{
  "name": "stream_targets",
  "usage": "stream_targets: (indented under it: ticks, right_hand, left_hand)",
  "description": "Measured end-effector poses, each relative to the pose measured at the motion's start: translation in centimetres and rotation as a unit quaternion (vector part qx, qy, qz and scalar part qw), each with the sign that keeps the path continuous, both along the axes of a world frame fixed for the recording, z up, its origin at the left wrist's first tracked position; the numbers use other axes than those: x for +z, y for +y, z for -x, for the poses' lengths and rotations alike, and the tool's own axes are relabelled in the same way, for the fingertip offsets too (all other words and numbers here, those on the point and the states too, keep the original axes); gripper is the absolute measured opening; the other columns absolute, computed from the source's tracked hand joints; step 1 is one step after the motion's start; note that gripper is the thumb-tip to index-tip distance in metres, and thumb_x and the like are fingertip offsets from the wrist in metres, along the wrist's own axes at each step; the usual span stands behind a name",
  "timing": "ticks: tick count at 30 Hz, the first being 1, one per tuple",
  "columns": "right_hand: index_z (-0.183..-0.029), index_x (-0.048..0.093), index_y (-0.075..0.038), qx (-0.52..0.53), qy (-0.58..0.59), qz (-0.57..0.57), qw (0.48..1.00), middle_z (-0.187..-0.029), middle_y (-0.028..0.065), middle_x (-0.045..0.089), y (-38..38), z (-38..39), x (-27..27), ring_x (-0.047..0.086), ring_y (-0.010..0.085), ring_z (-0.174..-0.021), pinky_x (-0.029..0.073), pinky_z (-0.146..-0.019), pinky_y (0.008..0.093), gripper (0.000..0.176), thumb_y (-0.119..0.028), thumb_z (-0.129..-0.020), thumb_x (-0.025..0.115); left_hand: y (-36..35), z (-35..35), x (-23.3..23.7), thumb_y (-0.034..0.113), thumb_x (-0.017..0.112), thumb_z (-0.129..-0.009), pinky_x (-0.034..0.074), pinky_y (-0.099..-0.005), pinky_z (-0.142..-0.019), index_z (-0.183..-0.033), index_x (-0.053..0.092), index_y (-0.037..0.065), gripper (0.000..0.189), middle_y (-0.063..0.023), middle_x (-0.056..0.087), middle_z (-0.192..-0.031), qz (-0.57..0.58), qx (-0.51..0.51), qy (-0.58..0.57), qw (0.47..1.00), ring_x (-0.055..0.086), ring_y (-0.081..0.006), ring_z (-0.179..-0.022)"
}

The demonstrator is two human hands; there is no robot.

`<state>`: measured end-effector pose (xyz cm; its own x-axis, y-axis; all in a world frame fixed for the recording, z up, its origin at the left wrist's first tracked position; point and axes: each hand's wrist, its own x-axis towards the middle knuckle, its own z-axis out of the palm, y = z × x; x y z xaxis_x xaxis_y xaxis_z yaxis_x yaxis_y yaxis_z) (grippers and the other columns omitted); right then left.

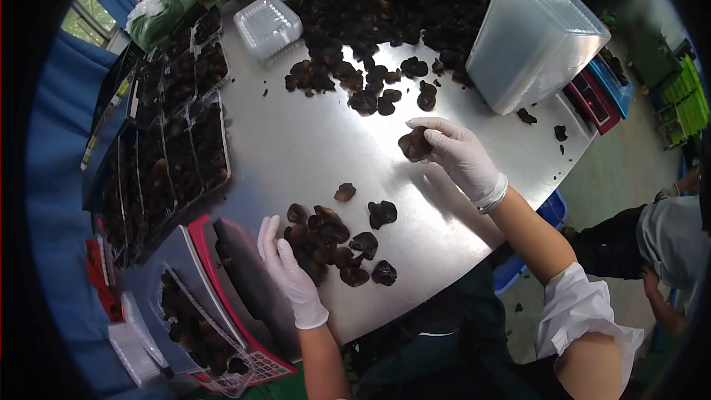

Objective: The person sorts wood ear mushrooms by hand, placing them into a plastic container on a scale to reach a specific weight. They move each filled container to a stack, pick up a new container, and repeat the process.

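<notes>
The grip of the right hand (pixel 463 155) pinches one dark mushroom piece (pixel 415 144) just above the worktop (pixel 296 141). The left hand (pixel 285 267) lies open, touching a small pile (pixel 333 244) of about a dozen pieces. This looks like piece-by-piece sorting, and setting this piece down calls for a gentle release.

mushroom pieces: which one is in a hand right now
The dark piece pinched by the right hand; the rest lie loose on the table.
</notes>
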<state>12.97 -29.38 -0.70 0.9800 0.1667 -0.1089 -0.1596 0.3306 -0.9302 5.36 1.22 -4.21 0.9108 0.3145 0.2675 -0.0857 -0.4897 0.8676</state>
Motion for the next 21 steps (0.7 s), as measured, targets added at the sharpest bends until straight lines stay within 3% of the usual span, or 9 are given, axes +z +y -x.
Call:
stream_targets:
  ticks: [5, 7, 8, 9, 11, 15, 19, 20, 21]
  right_hand:
    - [-0.123, 0.065, -0.005, 0.012, -0.021, 0.046, 0.999, -0.102, 0.0069, 0.070, 0.7, 0.2, -0.1, 0.063, 0.0119, -0.099, 0.048, -0.088, 0.0309, 0.030, -0.019, -0.098, 0.056]
    - [-0.120, 0.065, -0.002, 0.095, -0.036, 0.039, 0.994, -0.102, 0.0083, 0.068, 2.0, 0.5, -1.1, 0.062, 0.0138, -0.102, 0.049, -0.091, 0.0334, 0.031, -0.018, -0.096, 0.057]
    - [-0.121, 0.063, 0.000, 0.066, -0.034, 0.213, 0.974, -0.110, 0.0136, 0.067, 3.2, 0.8, -1.7, 0.063, 0.0225, -0.106, 0.048, -0.096, 0.0380, 0.034, -0.018, -0.093, 0.058]
    - [-0.127, 0.059, -0.002, 0.020, -0.220, 0.364, 0.905, -0.124, 0.0198, 0.061, 4.2, 0.6, -3.6, 0.058, 0.0333, -0.116, 0.044, -0.104, 0.0429, 0.041, -0.022, -0.092, 0.061]
    - [-0.134, 0.053, -0.001, 0.018, -0.317, 0.430, 0.845, -0.136, 0.0237, 0.053, 7.1, 1.1, -4.9, 0.048, 0.0402, -0.128, 0.036, -0.112, 0.0466, 0.050, -0.026, -0.092, 0.061]
    - [-0.136, 0.049, 0.003, 0.126, -0.403, 0.440, 0.792, -0.141, 0.0249, 0.048, 12.8, 2.8, -4.3, 0.042, 0.0418, -0.134, 0.029, -0.117, 0.0485, 0.055, -0.031, -0.094, 0.059]
    - [-0.136, 0.052, -0.002, 0.182, -0.435, 0.322, 0.821, -0.138, 0.0250, 0.049, 11.4, -0.6, -2.1, 0.049, 0.0407, -0.127, 0.037, -0.110, 0.0481, 0.053, -0.031, -0.093, 0.060]
    - [-0.135, 0.053, -0.004, 0.173, -0.381, 0.329, 0.847, -0.139, 0.0232, 0.050, 10.5, -2.6, -0.7, 0.052, 0.0401, -0.121, 0.040, -0.105, 0.0472, 0.053, -0.030, -0.091, 0.061]
    - [-0.135, 0.054, -0.005, 0.052, -0.412, 0.398, 0.818, -0.141, 0.0207, 0.049, 9.3, -5.1, -2.3, 0.048, 0.0409, -0.126, 0.038, -0.107, 0.0485, 0.054, -0.030, -0.088, 0.064]
  left_hand:
    - [0.2, -0.1, -0.4, 0.021, 0.044, -0.104, 0.033, -0.0411, -0.112, -0.131, 0.057, -0.003, 0.038, -0.0182, 0.051, -0.138, -0.015, -0.007, -0.008, 1.000, 0.046, -0.0299, -0.131]
    - [0.1, -0.1, -0.2, 0.021, 0.044, -0.104, 0.033, -0.0412, -0.112, -0.131, 0.057, -0.002, 0.038, -0.0182, 0.051, -0.138, -0.017, -0.010, -0.006, 1.000, 0.047, -0.0301, -0.131]
    - [-0.1, -0.1, -0.1, 0.022, 0.045, -0.104, 0.033, -0.0414, -0.112, -0.132, 0.057, -0.002, 0.039, -0.0183, 0.051, -0.138, -0.016, -0.011, -0.007, 1.000, 0.047, -0.0303, -0.131]
    - [-0.2, -0.2, -0.1, 0.022, 0.045, -0.104, 0.033, -0.0414, -0.112, -0.132, 0.057, -0.002, 0.039, -0.0183, 0.051, -0.138, -0.017, -0.008, -0.012, 1.000, 0.047, -0.0303, -0.131]
    - [-0.2, -0.1, 0.0, 0.024, 0.045, -0.104, 0.034, -0.0416, -0.112, -0.132, 0.057, -0.001, 0.039, -0.0182, 0.051, -0.138, -0.019, -0.007, -0.007, 1.000, 0.047, -0.0304, -0.130]
    - [-0.4, -0.1, 0.2, 0.024, 0.047, -0.104, 0.034, -0.0414, -0.111, -0.132, 0.057, 0.000, 0.038, -0.0182, 0.051, -0.138, -0.033, -0.003, -0.013, 0.999, 0.048, -0.0302, -0.129]
    - [-0.4, 0.0, 0.6, 0.023, 0.048, -0.103, 0.037, -0.0408, -0.111, -0.132, 0.056, -0.001, 0.038, -0.0179, 0.049, -0.139, 0.008, -0.006, -0.001, 1.000, 0.049, -0.0299, -0.128]
    - [-0.4, -0.1, 0.7, 0.023, 0.046, -0.104, 0.034, -0.0406, -0.113, -0.132, 0.056, -0.001, 0.038, -0.0174, 0.050, -0.139, 0.006, -0.004, 0.005, 1.000, 0.047, -0.0294, -0.130]
    - [-0.4, 0.0, 0.8, 0.023, 0.043, -0.105, 0.031, -0.0404, -0.114, -0.132, 0.056, -0.002, 0.039, -0.0170, 0.051, -0.140, 0.004, -0.003, 0.014, 1.000, 0.046, -0.0290, -0.133]
